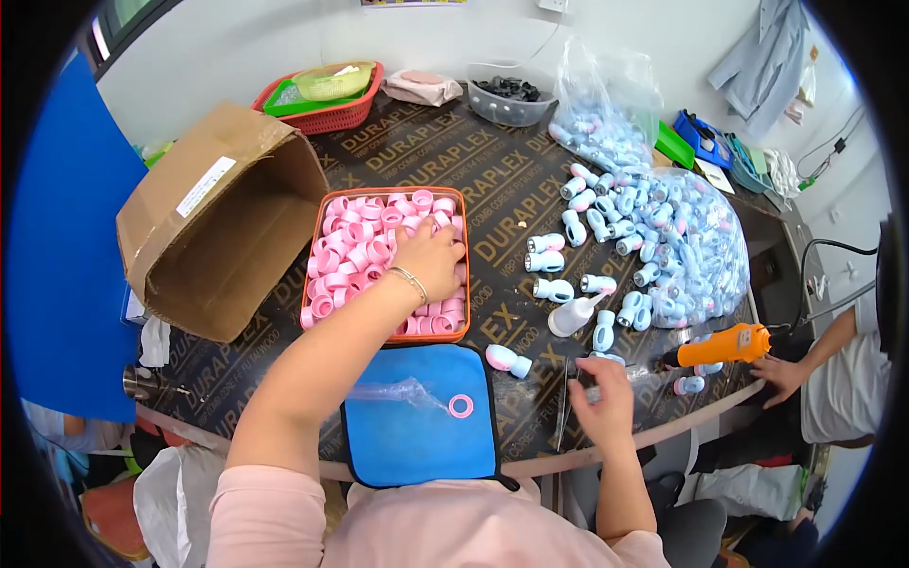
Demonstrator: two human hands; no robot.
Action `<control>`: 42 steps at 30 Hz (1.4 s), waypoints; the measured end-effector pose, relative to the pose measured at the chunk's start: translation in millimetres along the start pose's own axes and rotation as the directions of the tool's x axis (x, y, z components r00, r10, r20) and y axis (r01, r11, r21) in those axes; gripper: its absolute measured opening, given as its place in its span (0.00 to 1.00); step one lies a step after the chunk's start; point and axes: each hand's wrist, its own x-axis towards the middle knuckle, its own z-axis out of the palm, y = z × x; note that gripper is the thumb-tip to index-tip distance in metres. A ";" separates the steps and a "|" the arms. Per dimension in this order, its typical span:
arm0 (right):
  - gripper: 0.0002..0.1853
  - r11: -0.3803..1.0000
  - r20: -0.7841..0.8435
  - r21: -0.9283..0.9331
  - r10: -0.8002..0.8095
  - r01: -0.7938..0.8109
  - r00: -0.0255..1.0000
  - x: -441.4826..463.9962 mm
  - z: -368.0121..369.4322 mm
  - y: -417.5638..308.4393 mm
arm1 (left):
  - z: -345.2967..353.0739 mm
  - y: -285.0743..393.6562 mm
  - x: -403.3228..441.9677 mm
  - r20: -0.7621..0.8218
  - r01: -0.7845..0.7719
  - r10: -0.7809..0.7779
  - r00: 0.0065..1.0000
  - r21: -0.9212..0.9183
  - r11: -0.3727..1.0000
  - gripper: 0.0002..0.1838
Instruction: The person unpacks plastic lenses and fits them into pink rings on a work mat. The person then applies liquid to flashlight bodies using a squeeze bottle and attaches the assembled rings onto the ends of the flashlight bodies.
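My left hand (431, 260) reaches into an orange-rimmed tray (466, 327) heaped with pink plastic rings (358, 254). Its fingers are spread among the rings; the fingertips are partly hidden. Beside the tweezers (562, 417) on the tabletop is my right hand (606, 402), thumb and index finger apart, with the thumb tip close to the metal. One pink ring (460, 406) lies on a blue mat (417, 379) in front of me, next to a clear plastic piece (393, 390). A pink-and-blue part (507, 361) rests just right of the mat.
An open cardboard box (204, 218) lies tilted at left. Blue parts (598, 222) and bulging clear bags (701, 246) crowd the right. A white nozzle bottle (573, 317) and an orange electric screwdriver (720, 346) are near my right hand. Another person's hand (784, 377) touches the right edge.
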 end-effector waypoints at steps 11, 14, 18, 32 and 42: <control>0.15 0.979 0.299 0.149 -0.178 0.138 0.938 3.0 40.6 -50.3 | 13.4 -20.8 -15.5 -0.086 -0.102 0.091 0.992 -0.136 0.985 0.24; 0.15 0.971 0.345 0.170 -0.216 0.165 0.913 -3.0 53.9 -65.0 | 10.3 -4.5 -6.9 -0.037 -0.025 0.020 0.999 -0.150 0.988 0.25; 0.15 0.965 0.368 0.196 -0.240 0.177 0.898 -16.3 59.9 -73.6 | 17.9 -10.5 -5.9 -0.203 -0.013 -0.024 0.979 -0.177 0.984 0.20; 0.26 0.987 0.416 0.095 -0.159 0.131 0.896 -11.4 69.0 -87.3 | -4.9 -31.5 -6.6 -0.354 -0.132 -0.025 0.935 -0.414 0.900 0.14; 0.29 0.980 0.510 0.131 -0.198 0.152 0.837 -2.5 80.8 -67.7 | -14.9 41.5 -183.7 0.499 0.013 0.473 0.726 -0.698 0.716 0.12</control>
